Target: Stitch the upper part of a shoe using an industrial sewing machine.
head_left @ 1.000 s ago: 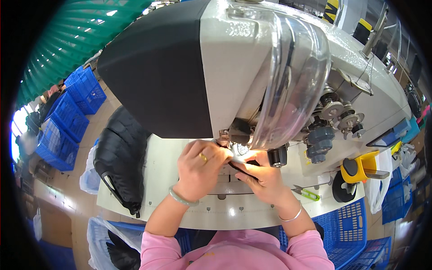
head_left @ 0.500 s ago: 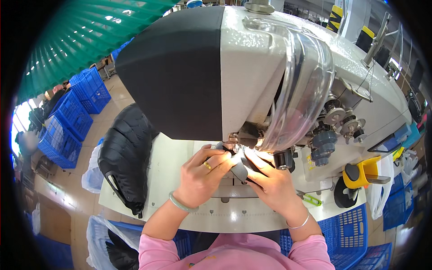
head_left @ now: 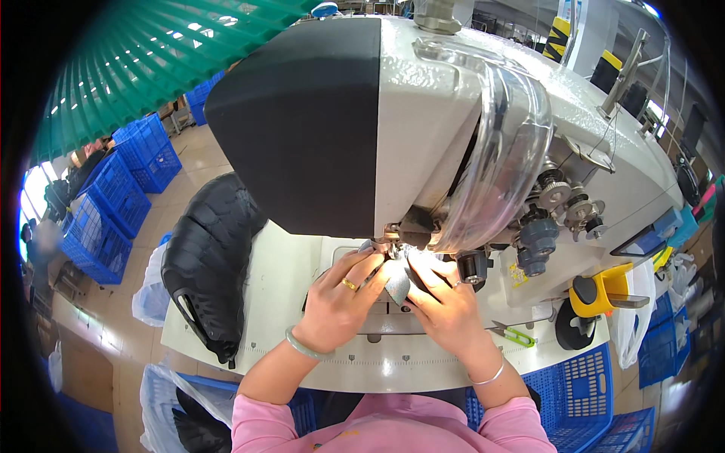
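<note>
A grey textured piece of material lies under the needle area of a large white and black sewing machine. My left hand, with a ring and a bangle on that arm, holds the piece's left side, fingers closed and bent close to the presser foot. From the right, my right hand grips the other side with its fingertips. Darker material shows at the right fingers. Much of the piece is hidden beneath both hands and the machine head. A bright light falls on the stitching spot.
Black moulded-looking pieces are stacked on the bed's left end. Green-handled thread snips lie right of my right wrist, near a yellow holder and a black round reel. Blue crates stand below; a green ribbed cover hangs upper left.
My right hand has shifted slightly, its fingers closer together beside the presser foot. The grey piece has turned a little between the hands. The whole view has shifted slightly.
</note>
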Tool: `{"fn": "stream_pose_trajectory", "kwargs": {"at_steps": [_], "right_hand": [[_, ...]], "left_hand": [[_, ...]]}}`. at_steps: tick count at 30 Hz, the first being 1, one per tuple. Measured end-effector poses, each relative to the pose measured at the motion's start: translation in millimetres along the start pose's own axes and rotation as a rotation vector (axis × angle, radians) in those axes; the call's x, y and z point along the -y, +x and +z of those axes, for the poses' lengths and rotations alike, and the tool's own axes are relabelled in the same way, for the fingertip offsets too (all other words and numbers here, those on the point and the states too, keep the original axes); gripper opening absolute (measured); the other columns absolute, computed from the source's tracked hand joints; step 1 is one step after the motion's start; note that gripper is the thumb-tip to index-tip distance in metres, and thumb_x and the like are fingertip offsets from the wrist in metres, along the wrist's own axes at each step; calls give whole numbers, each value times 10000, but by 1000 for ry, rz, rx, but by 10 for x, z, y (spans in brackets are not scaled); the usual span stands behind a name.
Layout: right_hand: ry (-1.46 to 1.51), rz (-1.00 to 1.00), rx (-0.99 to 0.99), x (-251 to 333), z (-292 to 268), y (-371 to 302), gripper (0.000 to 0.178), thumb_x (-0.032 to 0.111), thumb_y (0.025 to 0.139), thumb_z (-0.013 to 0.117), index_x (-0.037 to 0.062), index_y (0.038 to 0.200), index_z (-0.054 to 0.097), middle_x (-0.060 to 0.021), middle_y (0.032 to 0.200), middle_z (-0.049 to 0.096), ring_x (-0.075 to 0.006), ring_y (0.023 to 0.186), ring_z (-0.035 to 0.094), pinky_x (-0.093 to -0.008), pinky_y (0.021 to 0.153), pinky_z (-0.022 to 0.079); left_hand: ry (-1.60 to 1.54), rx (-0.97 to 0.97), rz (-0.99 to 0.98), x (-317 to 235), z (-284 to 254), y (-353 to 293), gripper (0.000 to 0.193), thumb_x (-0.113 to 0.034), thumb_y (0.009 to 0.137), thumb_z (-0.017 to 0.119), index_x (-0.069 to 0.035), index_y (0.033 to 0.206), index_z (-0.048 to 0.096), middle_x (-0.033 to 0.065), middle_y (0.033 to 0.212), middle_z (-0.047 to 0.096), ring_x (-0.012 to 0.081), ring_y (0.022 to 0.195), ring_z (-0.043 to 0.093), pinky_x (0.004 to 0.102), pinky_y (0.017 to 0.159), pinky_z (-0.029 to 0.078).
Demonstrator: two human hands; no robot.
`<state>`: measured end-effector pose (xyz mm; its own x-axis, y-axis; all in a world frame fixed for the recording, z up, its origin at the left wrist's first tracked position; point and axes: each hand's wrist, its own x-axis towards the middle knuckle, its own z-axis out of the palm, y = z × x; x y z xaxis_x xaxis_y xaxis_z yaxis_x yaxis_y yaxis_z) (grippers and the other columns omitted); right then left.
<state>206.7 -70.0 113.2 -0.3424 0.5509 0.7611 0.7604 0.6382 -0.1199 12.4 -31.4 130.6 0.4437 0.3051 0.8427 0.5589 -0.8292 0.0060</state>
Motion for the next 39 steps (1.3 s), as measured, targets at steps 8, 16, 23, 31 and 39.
{"fn": "stream_pose_trajectory", "kwargs": {"at_steps": [8, 16, 23, 31, 39], "right_hand": [[5, 8, -44, -48, 42, -33, 378, 42, 690, 742, 122, 1057, 699, -38, 1091, 670, -244, 945, 583, -418, 894, 412], [37, 32, -58, -32, 70, -61, 386, 46, 660, 760, 123, 1036, 709, -29, 1069, 677, -256, 971, 563, -427, 887, 422], [6, 53, -84, 3, 115, -67, 331, 74, 667, 771, 121, 988, 708, -9, 1026, 677, -252, 963, 553, -429, 895, 417], [-103, 60, -96, 139, 143, -27, 357, 122, 660, 813, 74, 997, 707, -109, 1207, 645, -287, 1087, 565, -398, 888, 466], [56, 94, -117, 73, 31, -97, 303, 120, 773, 755, 63, 1064, 690, -149, 1191, 613, -331, 1082, 548, -426, 907, 443]], "left_hand": [[-334, -19, -343, 54, 26, -3, 248, -8, 696, 732, -41, 942, 724, 72, 961, 669, 254, 760, 667, 326, 673, 567], [-106, -41, -51, -6, 29, -39, 320, 43, 676, 709, -25, 989, 721, 93, 983, 674, 284, 851, 685, 344, 722, 579], [-98, -57, -19, -9, 34, -26, 336, 74, 652, 688, 3, 979, 706, 113, 991, 666, 311, 895, 687, 365, 762, 588], [-118, -31, -67, -18, 42, -25, 321, 87, 663, 660, 17, 975, 691, 115, 1023, 641, 329, 966, 681, 376, 779, 587], [-20, -42, -20, -93, 20, -51, 331, 58, 654, 677, -40, 968, 719, 96, 1004, 648, 295, 916, 678, 346, 747, 581]]}}
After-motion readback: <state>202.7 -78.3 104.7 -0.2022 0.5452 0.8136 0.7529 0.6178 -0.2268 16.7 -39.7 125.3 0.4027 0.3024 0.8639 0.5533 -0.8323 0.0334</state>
